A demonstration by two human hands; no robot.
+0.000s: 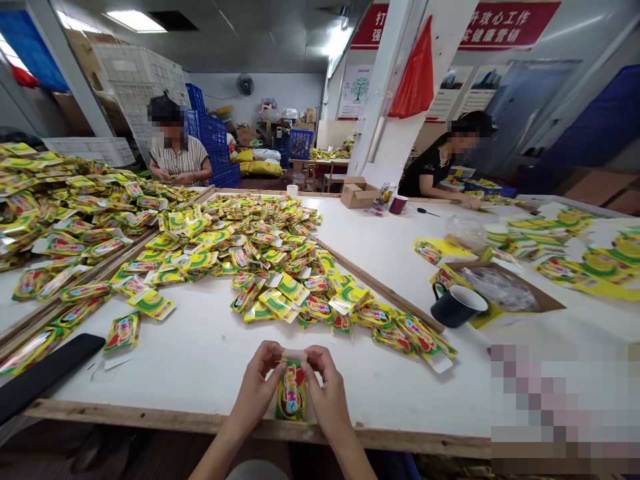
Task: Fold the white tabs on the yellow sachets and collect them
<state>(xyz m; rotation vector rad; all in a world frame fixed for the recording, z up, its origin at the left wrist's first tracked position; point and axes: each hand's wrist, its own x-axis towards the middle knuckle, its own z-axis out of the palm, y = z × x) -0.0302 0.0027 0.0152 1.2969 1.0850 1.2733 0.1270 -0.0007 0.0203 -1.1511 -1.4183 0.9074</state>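
Observation:
Between my two hands, at the table's front edge, stands a small yellow and green box (291, 393) with colourful lettering and its white end flap up at the top. My left hand (263, 380) pinches its upper left corner between thumb and fingers. On the upper right corner, my right hand (324, 383) grips in the same way, both thumbs near the flap. Beyond the hands lies a heap of similar boxes (280, 297), many with open white flaps. One loose box (123, 332) lies to the left.
Wooden strips (375, 283) divide the white table (200, 360). On the right are a dark mug (457, 305), a carton with clear plastic (500, 290) and flat printed sheets (565, 260). A black bar (55, 373) lies front left. Two people (180, 157) sit across the table.

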